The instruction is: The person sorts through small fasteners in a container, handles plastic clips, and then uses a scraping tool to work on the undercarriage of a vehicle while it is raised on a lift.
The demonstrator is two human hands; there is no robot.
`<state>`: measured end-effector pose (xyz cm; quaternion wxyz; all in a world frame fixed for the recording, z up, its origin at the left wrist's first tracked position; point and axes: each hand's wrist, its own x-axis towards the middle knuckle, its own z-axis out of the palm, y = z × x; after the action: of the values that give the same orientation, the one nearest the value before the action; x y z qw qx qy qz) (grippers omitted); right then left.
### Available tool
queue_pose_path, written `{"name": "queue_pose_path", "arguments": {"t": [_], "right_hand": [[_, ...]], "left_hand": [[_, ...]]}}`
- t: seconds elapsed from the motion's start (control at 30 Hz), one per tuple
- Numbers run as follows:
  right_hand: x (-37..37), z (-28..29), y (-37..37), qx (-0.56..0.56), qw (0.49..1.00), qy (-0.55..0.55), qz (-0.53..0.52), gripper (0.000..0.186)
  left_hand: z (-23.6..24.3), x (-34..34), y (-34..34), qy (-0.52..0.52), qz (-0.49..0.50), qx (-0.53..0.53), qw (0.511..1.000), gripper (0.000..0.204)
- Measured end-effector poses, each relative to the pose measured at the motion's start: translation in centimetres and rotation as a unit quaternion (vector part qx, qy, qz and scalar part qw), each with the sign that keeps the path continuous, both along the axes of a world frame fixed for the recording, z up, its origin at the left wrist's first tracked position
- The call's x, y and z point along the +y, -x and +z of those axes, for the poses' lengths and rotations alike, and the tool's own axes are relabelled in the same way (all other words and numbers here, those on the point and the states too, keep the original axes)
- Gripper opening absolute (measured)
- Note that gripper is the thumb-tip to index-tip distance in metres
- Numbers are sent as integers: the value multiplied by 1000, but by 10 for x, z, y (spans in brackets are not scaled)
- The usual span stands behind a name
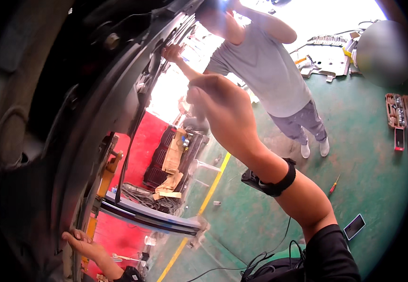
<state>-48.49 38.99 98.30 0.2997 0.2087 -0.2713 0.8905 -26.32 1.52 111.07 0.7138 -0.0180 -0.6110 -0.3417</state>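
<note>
Bodywork [84, 136], dark, long, curved

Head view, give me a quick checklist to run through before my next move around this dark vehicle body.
1. Left hand at the dark vehicle body: ok, fingers at its edge; firmness of hold cannot tell.
2. Right hand empty: cannot tell, it is blurred.
3. Co-worker's hand away from the body: not ok, it is at the upper edge.
4. Black strap around right forearm: ok.
5. Floor free of loose items: not ok, screwdriver and phone lie there.
</note>
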Motion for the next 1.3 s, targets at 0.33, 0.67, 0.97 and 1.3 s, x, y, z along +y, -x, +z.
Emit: {"name": "queue_pose_path", "arguments": {"t": [0.33, 0.67, 0.97, 1.3], "right_hand": [[3, 53, 85, 148, 979, 93, -107, 25], [16, 88, 96, 52, 964, 82, -249, 25], [23, 109, 127, 148, 936, 103, -303, 14], [32, 99, 112, 162, 936, 43, -311, 21]], "left_hand": [[8, -13, 0, -6, -36, 32, 999, 61], [-3, -20, -15, 13, -210, 28, 977, 49], [-12, -3, -18, -6, 1, 32, 999, 46], [-11, 36, -46, -13, -311, -94, 946, 58]]}}
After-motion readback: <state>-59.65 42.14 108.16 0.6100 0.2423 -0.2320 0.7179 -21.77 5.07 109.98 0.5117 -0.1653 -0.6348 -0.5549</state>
